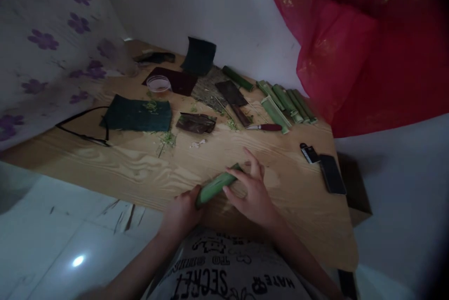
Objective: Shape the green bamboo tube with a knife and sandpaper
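A short green bamboo section (218, 185) lies slanted near the front edge of the wooden table (133, 164). My left hand (182, 211) is closed around its near end. My right hand (253, 193) rests on its far part, with thumb and fingers pinching the stalk and the other fingers stretched out. Both hands hold the same piece just above the table top.
Several green bamboo pieces (286, 101) lie at the back right beside a red-handled knife (264, 127) and a cleaver (233, 98). Dark cloths (138, 113), a small clear bowl (158, 83), a phone (332, 173) and a lighter (309, 153) also lie on the table. Red fabric (368, 47) hangs at the right.
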Demonstrator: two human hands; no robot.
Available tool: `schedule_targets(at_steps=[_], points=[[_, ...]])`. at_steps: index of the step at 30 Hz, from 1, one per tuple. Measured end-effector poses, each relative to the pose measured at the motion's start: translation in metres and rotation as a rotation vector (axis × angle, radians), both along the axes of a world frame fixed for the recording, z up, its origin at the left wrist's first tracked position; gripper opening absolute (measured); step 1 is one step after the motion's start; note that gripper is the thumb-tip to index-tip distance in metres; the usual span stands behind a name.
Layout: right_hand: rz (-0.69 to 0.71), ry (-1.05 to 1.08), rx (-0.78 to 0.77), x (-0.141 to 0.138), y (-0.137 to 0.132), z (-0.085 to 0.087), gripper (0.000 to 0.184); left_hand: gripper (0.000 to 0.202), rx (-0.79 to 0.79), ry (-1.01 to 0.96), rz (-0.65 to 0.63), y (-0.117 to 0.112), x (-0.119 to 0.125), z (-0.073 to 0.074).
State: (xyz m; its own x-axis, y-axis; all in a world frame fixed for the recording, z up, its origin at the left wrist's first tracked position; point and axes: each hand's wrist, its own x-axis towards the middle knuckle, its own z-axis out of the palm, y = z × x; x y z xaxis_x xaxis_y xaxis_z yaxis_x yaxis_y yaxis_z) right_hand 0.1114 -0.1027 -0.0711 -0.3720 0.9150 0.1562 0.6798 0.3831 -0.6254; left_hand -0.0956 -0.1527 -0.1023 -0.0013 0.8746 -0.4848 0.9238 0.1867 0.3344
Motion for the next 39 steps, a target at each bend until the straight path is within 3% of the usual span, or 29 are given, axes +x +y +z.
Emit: schedule_targets(at_steps=[4,11,13,15,17,19,20,22,24,29,31,33,36,39], points=[[-0.012,0.022,0.132,0.001,-0.001,0.002,0.031,0.03,0.013,-0.066,0.037,-0.003,0.0,0.002],[-0.144,0.178,0.652,0.021,-0.017,0.011,0.026,0.027,0.043,-0.31,0.099,-0.006,0.001,0.007],[-0.202,0.304,0.655,0.027,-0.016,0.009,0.024,0.024,0.066,-0.378,0.139,-0.002,-0.004,0.008],[-0.275,0.491,0.439,0.027,-0.01,0.002,0.028,0.021,0.083,-0.478,0.152,0.003,-0.007,0.011],[-0.257,0.767,0.013,0.022,0.0,-0.007,0.04,0.017,0.048,-0.638,0.14,0.005,-0.005,0.014],[-0.136,0.984,-0.384,0.013,0.01,-0.014,0.052,0.019,-0.109,-0.832,0.17,0.005,0.002,0.015],[-0.084,1.034,-0.498,0.009,0.014,-0.016,0.056,0.023,-0.222,-0.931,0.199,0.003,0.006,0.015],[-0.035,1.081,-0.628,0.002,0.018,-0.017,0.057,0.031,-0.442,-1.108,0.267,0.0,0.015,0.012],[-0.01,1.132,-0.739,-0.003,0.016,-0.017,0.053,0.037,-0.554,-1.24,0.322,-0.002,0.022,0.008],[0.092,1.16,-0.979,-0.016,0.003,-0.036,0.051,0.062,-0.561,-1.328,0.482,0.012,0.035,0.003],[0.019,1.204,-0.912,-0.013,0.009,-0.044,0.047,0.071,-0.513,-1.35,0.5,0.022,0.041,0.0],[-0.126,1.174,-0.737,0.003,0.026,-0.047,0.047,0.072,-0.473,-1.391,0.432,0.031,0.046,-0.005],[-0.452,0.845,-0.363,0.056,0.075,-0.04,0.05,0.052,-0.281,-1.307,0.292,0.039,0.047,-0.018],[-0.554,0.689,-0.255,0.124,0.133,-0.028,0.054,0.037,0.076,-1.077,0.265,0.04,0.04,-0.031]])
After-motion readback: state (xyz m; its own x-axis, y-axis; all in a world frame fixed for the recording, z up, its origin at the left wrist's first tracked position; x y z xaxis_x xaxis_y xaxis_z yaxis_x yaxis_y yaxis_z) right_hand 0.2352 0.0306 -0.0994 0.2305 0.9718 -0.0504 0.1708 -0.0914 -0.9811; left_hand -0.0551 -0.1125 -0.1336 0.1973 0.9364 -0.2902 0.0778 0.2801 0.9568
